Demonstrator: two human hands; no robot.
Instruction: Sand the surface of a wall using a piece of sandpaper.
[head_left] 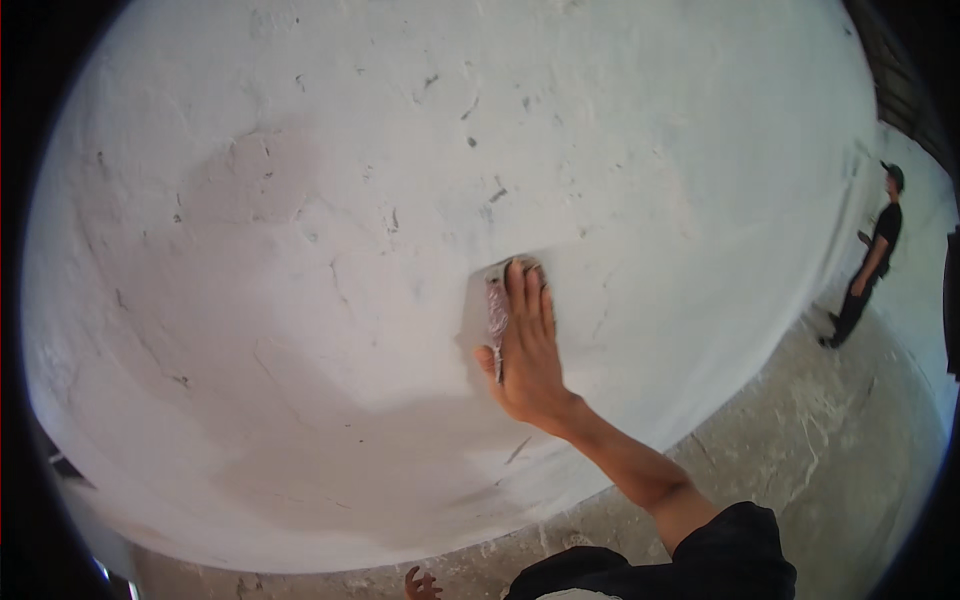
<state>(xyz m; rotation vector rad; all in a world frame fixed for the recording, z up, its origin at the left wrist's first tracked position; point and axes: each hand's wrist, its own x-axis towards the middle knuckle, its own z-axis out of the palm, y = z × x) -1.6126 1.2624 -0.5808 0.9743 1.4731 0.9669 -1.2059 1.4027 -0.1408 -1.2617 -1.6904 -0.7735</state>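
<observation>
My right hand (533, 350) is pressed flat against a white plastered wall (640, 170), with the arm reaching up from the lower right. Under its palm and fingers is what looks like a sanding block (497, 312), with a grey rim and a mottled pinkish side. The thumb lies along the block's left side; its face against the wall is hidden. Down at the lower edge, my left hand (422, 584) shows only in part. Its fingers are apart and slightly bent, holding nothing visible, and it is away from the wall surface.
Dark chips, cracks and scrapes mark the wall, and shadows fall over its lower left. A stained concrete floor (790, 440) runs along the wall's foot. At the far right stands another person (873, 260) in dark clothes and a cap.
</observation>
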